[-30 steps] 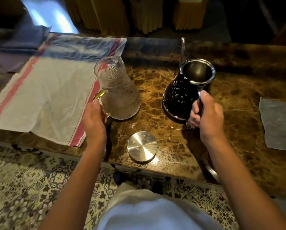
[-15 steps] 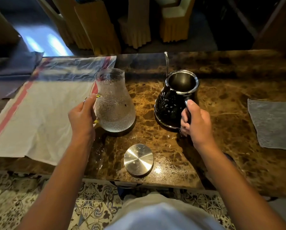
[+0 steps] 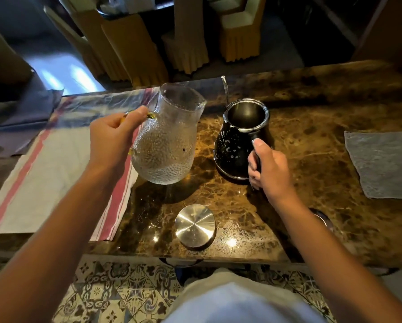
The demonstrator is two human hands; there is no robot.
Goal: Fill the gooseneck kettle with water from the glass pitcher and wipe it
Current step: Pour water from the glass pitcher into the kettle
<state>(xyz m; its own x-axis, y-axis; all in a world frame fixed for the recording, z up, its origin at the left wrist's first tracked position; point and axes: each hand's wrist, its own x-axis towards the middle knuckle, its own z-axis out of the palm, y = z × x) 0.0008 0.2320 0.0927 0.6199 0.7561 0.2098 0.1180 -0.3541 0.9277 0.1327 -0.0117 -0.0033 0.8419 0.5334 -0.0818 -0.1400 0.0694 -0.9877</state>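
The left hand [image 3: 112,138], clenched on the handle, has now lifted the glass pitcher [image 3: 168,136] clear of the marble counter [image 3: 312,127] at ten o'clock, tipping toward the open gooseneck kettle [image 3: 240,141] at one o'clock, whose handle the right hand [image 3: 268,166] grips, so pouring looks imminent.
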